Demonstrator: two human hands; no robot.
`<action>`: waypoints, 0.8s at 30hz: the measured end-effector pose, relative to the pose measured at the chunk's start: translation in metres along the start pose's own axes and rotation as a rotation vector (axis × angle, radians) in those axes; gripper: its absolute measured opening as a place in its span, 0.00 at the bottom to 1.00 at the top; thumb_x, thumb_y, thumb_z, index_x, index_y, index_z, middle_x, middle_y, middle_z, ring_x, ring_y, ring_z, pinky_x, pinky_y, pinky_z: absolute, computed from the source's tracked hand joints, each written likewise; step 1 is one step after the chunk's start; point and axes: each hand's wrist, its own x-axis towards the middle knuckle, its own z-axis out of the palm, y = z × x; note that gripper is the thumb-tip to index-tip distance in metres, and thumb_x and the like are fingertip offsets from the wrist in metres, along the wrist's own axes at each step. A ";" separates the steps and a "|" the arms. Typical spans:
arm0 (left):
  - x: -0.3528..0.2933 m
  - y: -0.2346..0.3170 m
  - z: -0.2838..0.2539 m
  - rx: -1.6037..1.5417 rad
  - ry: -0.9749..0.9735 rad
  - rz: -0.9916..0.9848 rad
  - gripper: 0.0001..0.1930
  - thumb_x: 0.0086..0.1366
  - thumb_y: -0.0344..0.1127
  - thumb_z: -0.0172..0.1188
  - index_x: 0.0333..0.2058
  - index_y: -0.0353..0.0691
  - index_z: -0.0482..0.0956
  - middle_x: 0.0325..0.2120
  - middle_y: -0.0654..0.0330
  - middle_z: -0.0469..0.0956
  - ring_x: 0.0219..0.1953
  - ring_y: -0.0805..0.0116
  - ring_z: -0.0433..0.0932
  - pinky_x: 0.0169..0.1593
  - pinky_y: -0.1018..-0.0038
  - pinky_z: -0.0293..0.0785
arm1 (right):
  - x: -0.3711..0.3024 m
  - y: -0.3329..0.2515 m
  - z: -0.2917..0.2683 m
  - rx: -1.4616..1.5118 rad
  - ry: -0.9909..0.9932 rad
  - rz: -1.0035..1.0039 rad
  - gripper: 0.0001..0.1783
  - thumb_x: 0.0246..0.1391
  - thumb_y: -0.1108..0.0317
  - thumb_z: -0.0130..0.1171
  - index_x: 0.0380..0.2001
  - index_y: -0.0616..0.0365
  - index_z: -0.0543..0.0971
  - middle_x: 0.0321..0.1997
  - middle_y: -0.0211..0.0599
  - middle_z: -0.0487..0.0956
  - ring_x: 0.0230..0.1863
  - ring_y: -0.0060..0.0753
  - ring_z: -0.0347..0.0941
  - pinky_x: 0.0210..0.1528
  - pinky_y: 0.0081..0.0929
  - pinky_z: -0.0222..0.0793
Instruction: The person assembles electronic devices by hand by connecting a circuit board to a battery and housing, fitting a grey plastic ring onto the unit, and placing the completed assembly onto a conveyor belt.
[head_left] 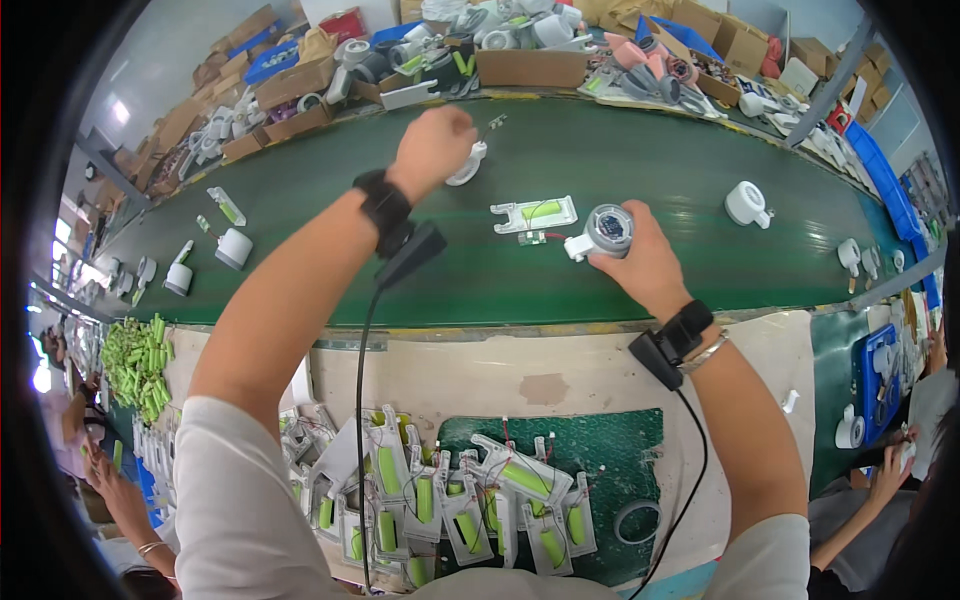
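A long green conveyor belt (620, 160) curves across the workshop, with cardboard boxes (290, 80) full of white and grey plastic parts stacked along its far side. Over at the left edge, a heap of green battery cells (135, 362) sits beside the belt, and a small white cylinder part (233, 247) stands on the belt itself.

Moving in, the left hand (432, 148) is stretched far out over the belt, fingers curled down around a small white plastic piece (468, 163) that rests on the green surface; a black wrist strap (383, 208) with a cable trails back from it.

Centre belt now: a white battery holder with a green cell (535, 213) lies flat, just beside the right hand (640, 262). That hand grips a round white motor housing (604, 232), fingers closed around its side, the piece held just over the belt by the holder. Further right, another white round part (746, 203) stands alone, well apart.

Down at the near bench, a pile of white holders with green cells (450, 495) lies on a green mat.
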 end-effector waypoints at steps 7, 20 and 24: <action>0.068 -0.018 0.054 0.489 -0.203 0.011 0.18 0.55 0.46 0.49 0.32 0.35 0.74 0.35 0.50 0.75 0.41 0.54 0.72 0.41 0.66 0.69 | -0.024 -0.002 -0.033 0.142 0.069 -0.203 0.30 0.39 0.64 0.63 0.46 0.63 0.64 0.45 0.47 0.67 0.42 0.43 0.67 0.43 0.31 0.64; -0.054 0.068 -0.063 -0.736 -0.387 0.021 0.08 0.61 0.34 0.48 0.27 0.36 0.71 0.20 0.63 0.73 0.21 0.76 0.72 0.25 0.82 0.68 | -0.121 -0.051 -0.075 0.221 -0.510 -0.347 0.12 0.44 0.67 0.57 0.33 0.62 0.74 0.31 0.40 0.75 0.31 0.33 0.70 0.36 0.26 0.65; -0.123 0.129 -0.056 -0.793 -0.647 -0.103 0.09 0.63 0.34 0.46 0.27 0.36 0.70 0.21 0.63 0.73 0.22 0.77 0.72 0.26 0.83 0.69 | -0.170 -0.045 -0.044 0.291 -0.541 -0.076 0.13 0.47 0.65 0.54 0.29 0.66 0.74 0.24 0.41 0.73 0.26 0.31 0.68 0.29 0.26 0.63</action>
